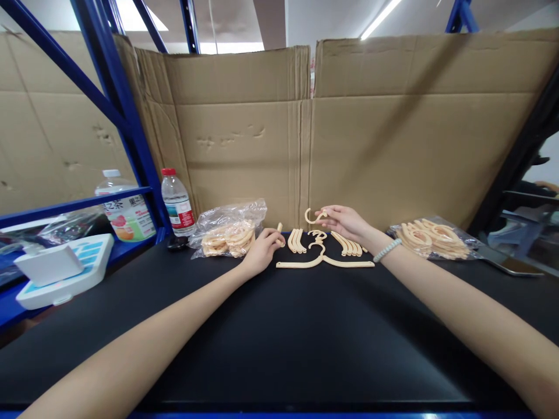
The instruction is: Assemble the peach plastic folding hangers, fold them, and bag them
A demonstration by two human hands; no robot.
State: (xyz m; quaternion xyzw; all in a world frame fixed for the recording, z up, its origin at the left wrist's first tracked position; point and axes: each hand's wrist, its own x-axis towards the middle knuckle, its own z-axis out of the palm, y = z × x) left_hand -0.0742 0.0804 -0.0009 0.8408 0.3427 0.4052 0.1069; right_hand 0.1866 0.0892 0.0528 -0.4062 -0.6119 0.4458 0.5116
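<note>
My right hand (347, 223) holds a small cream plastic hook (312, 217) above the black table (279, 331), fingers pinched on its stem. My left hand (262, 248) grips a short cream plastic piece (279, 227) that sticks out past the thumb. Between the hands lie two curved cream hanger arms (324, 263) joined into a wide hanger shape, a loose hook (317, 235) above them, and two small rows of curved cream pieces, one row (297, 241) left and the other row (348, 244) right.
A clear bag of cream parts (229, 229) lies left of my left hand, another bag of parts (432, 239) at the right. Two water bottles (177, 202) stand by the blue rack post (126, 116). A white device (61, 269) sits far left. A cardboard wall (349, 139) backs the table.
</note>
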